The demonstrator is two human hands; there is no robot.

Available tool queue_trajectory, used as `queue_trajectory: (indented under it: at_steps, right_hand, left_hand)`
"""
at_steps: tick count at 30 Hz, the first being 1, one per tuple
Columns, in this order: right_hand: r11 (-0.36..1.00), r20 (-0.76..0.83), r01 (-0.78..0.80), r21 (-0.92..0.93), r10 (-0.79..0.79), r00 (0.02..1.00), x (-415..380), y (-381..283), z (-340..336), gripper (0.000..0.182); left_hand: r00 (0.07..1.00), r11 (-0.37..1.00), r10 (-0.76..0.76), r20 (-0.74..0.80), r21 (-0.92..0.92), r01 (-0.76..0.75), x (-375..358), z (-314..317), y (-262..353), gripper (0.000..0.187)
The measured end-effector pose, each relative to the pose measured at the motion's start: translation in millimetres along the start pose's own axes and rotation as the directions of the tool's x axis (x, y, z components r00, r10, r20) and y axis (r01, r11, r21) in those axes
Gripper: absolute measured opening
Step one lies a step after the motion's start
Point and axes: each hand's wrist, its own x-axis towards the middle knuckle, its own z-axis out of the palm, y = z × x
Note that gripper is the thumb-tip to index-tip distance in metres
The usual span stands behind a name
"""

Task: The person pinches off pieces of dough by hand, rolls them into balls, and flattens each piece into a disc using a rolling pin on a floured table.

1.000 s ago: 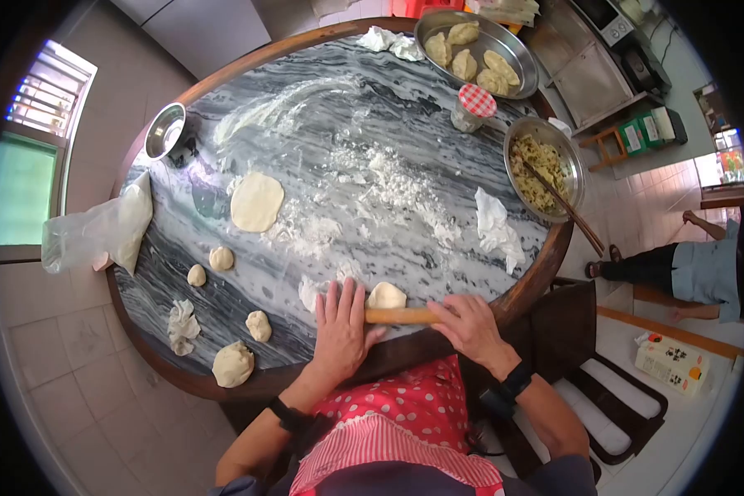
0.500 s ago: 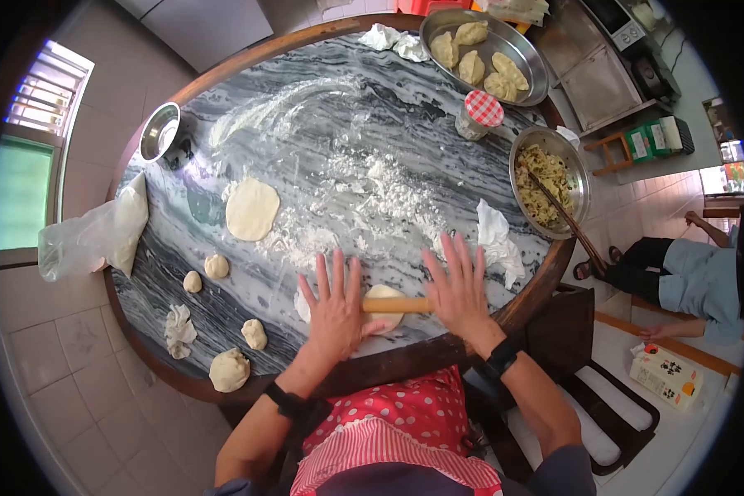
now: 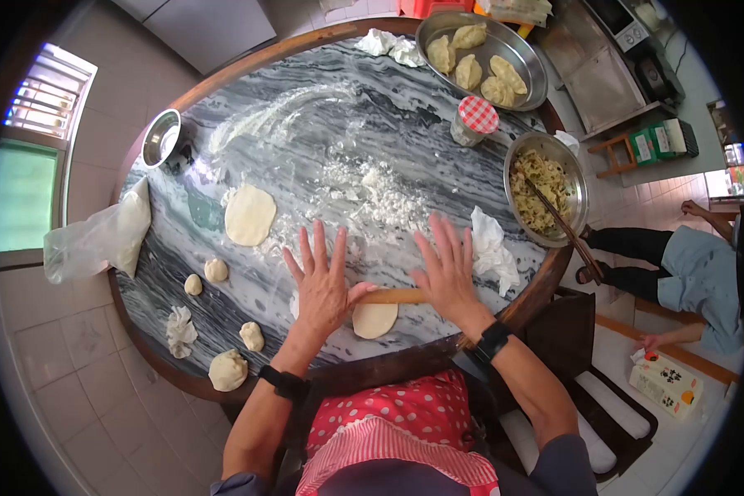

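A wooden rolling pin (image 3: 395,296) lies across the far edge of a small flat round of dough (image 3: 375,321). Pressed flat over its left end is my left hand (image 3: 321,285), fingers stretched out and spread, the thumb along the pin. My right hand (image 3: 449,277) lies over the other end, also with straight, spread fingers. A larger rolled dough round (image 3: 250,215) sits farther left on the marble. Loose flour (image 3: 376,194) is scattered beyond my hands. Several dough lumps are at the left, among them a big ball (image 3: 228,370) by the table's edge.
Around the marble table (image 3: 298,149) stand a bowl of filling (image 3: 546,178) with chopsticks, a jar with a checked lid (image 3: 475,120), a pan of dumplings (image 3: 529,78), a small metal bowl (image 3: 162,137) and a flour bag (image 3: 107,231). Another person (image 3: 694,273) is at the right.
Both hands have pushed the rolling pin away from me, from the middle of the small dough round to its far edge. More of the round now shows.
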Motion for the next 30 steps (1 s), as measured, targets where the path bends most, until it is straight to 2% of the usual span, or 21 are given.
queue_trajectory:
  at_steps: [1,3,4,6,8,10,11,13,14,15,16,18,19,21,22,24,25,27,28,29,30]
  right_hand:
    - [1.000,-0.005,0.007,0.003,-0.007,1.000,-8,0,-1,0.065]
    - [0.981,0.097,0.167,0.095,-0.176,0.980,-40,-5,-7,0.064]
    - [0.972,0.067,0.232,0.027,-0.233,0.970,-46,-8,-13,0.057]
    - [0.976,0.101,0.211,0.054,-0.216,0.971,-60,0,-2,0.053]
    - [0.978,0.127,0.194,0.079,-0.203,0.971,-60,3,0,0.049]
    - [0.957,0.046,0.016,0.290,-0.030,0.998,-57,-4,-9,0.038]
    - [0.957,0.043,0.013,0.288,-0.026,0.999,-58,-8,-15,0.038]
    - [0.797,0.015,-0.293,0.528,0.336,0.942,-59,-15,-34,0.031]
    - [0.757,0.009,-0.340,0.558,0.404,0.914,-57,-21,-47,0.027]
    - [0.757,0.003,-0.340,0.558,0.408,0.913,-59,-23,-51,0.027]
    - [0.743,0.001,-0.364,0.561,0.439,0.898,-64,-25,-55,0.026]
    - [0.761,-0.038,-0.373,0.532,0.461,0.887,-79,-25,-52,0.025]
    - [0.760,-0.043,-0.374,0.532,0.466,0.884,-90,-27,-50,0.025]
    - [0.707,0.007,-0.446,0.549,0.529,0.848,-109,-34,-48,0.025]
    - [0.687,0.012,-0.456,0.566,0.546,0.837,-119,-36,-45,0.024]
    - [0.677,0.007,-0.463,0.572,0.561,0.828,-134,-37,-42,0.024]
    - [0.670,0.003,-0.467,0.577,0.570,0.821,-138,-38,-41,0.023]
    - [0.655,-0.009,-0.475,0.588,0.592,0.806,-142,-43,-46,0.023]
    - [0.643,-0.011,-0.481,0.596,0.606,0.796,-145,-45,-48,0.022]
    - [0.640,-0.015,-0.484,0.596,0.612,0.791,-148,-47,-49,0.022]
    - [0.633,-0.028,-0.478,0.609,0.619,0.785,-150,-48,-49,0.022]
  left_hand:
    - [0.997,1.000,-0.019,-0.069,-0.017,0.018,1,-8,0,0.090]
    - [0.965,0.980,-0.107,-0.240,-0.192,0.061,-16,-17,1,0.062]
    - [0.940,0.950,-0.139,-0.310,-0.311,0.038,-30,-18,-3,0.049]
    - [0.935,0.890,-0.051,-0.352,-0.441,-0.118,-55,-21,0,0.025]
    - [0.972,0.843,-0.011,-0.236,-0.524,-0.118,-76,-31,10,0.020]
    - [0.982,0.820,0.021,-0.190,-0.559,-0.125,-78,-30,12,0.019]
    - [0.989,0.791,0.046,-0.141,-0.599,-0.123,-80,-27,14,0.019]
    - [0.997,0.815,0.041,-0.072,-0.575,-0.075,-68,-14,15,0.024]
    - [0.989,0.875,0.083,-0.125,-0.466,-0.132,-53,-8,21,0.030]
    - [0.976,0.920,0.130,-0.173,-0.346,-0.183,-43,-2,26,0.036]
    - [0.975,0.920,0.134,-0.177,-0.345,-0.189,-38,3,28,0.036]
    - [0.990,0.935,0.130,0.058,-0.340,-0.103,-31,13,30,0.032]
    - [0.989,0.934,0.137,0.058,-0.339,-0.110,-27,15,29,0.032]
    - [0.963,0.953,0.066,0.262,-0.302,0.016,-20,18,29,0.027]
    - [0.963,0.953,0.071,0.261,-0.301,0.012,-16,22,27,0.027]
    - [0.927,0.863,-0.021,0.373,-0.461,0.206,-12,26,25,0.023]
    - [0.927,0.866,-0.015,0.374,-0.459,0.199,-12,24,25,0.023]
    - [0.915,0.929,0.081,0.396,-0.362,0.074,-11,16,26,0.021]
    - [0.913,0.930,0.089,0.398,-0.362,0.067,-14,12,28,0.021]
    - [0.952,0.924,0.248,0.179,-0.339,-0.177,-20,7,30,0.020]
    - [0.912,0.876,0.409,-0.041,-0.262,-0.405,-25,3,31,0.020]
